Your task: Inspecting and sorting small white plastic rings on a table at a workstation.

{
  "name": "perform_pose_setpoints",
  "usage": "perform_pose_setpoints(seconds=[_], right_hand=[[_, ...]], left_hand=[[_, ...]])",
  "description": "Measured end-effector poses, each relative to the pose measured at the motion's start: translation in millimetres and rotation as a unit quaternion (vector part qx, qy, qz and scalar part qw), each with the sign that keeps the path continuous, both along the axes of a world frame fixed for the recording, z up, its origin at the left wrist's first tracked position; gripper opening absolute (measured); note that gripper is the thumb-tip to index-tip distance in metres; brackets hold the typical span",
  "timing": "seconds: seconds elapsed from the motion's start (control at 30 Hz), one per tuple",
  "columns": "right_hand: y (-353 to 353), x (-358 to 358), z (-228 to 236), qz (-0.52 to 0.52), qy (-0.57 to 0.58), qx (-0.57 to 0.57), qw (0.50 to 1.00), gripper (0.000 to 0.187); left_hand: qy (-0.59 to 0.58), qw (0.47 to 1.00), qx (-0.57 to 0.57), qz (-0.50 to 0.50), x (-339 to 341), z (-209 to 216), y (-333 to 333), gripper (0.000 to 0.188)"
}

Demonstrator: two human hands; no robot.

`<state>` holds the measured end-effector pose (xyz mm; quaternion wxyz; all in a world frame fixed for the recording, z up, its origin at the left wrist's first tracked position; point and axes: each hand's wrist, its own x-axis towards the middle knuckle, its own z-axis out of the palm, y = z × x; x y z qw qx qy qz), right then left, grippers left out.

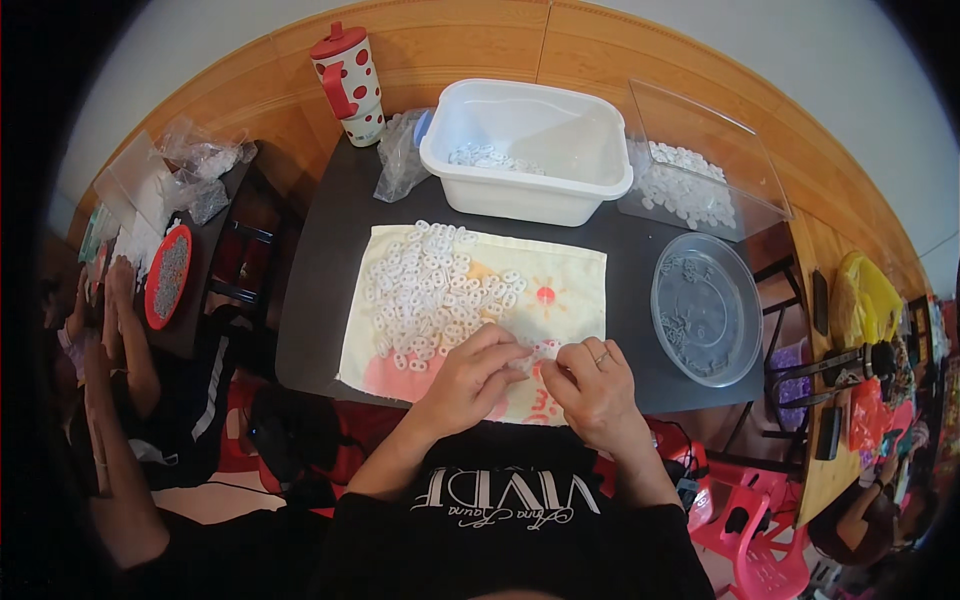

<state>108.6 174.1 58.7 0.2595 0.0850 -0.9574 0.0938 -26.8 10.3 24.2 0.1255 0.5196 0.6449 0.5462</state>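
Observation:
Over a pale yellow printed cloth [578, 262], both hands work close together near its front edge. My left hand [474, 375] is closed, its fingertips pinched beside some small whitish bits too blurred to name. My right hand [594, 388], with a ring on one finger, is also closed, thumb against fingers, a short gap from the left. What either pinch holds is hidden or too small to make out. Left of the hands, a heap of small white plastic pieces with two holes each [425, 290] covers much of the cloth.
Behind the cloth stand a white tub [525, 205] with more pieces inside, a clear bin [700, 195] of white discs and a spotted tumbler [350, 85]. A round clear tray [707, 310] of small clear parts lies right. Another person's hands [120, 285] are far left, near a red tray [168, 277].

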Motion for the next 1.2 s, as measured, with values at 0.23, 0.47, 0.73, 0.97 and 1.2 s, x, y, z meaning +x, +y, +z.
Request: perform_pose_setpoints(seconds=[0.23, 0.47, 0.73, 0.97, 1.2], right_hand=[[-0.9, 1.2, -1.7, -0.027, 0.013, 0.011, 0.999, 0.032], [-0.1, -2.6, -8.2, -0.022, 0.027, -0.014, 0.999, 0.029], [6.2, -2.7, -6.4, 0.002, 0.018, -0.04, 0.999, 0.03], [8.4, -2.2, -4.7, 0.01, 0.014, -0.045, 0.999, 0.028], [14.6, -2.9, -5.7, 0.035, -0.01, -0.066, 0.997, 0.027]], left_hand=[[0.012, 1.0, -0.004, 0.015, 1.7, 1.8, -0.1, 0.031], [0.028, 0.999, -0.015, 0.005, 1.5, -0.4, 0.8, 0.031], [0.038, 0.999, -0.021, 0.001, 1.0, -0.5, -0.6, 0.031], [0.063, 0.998, -0.023, -0.008, 0.0, 1.9, -0.3, 0.032], [0.076, 0.996, -0.029, -0.032, 0.7, 1.6, -0.7, 0.031]])
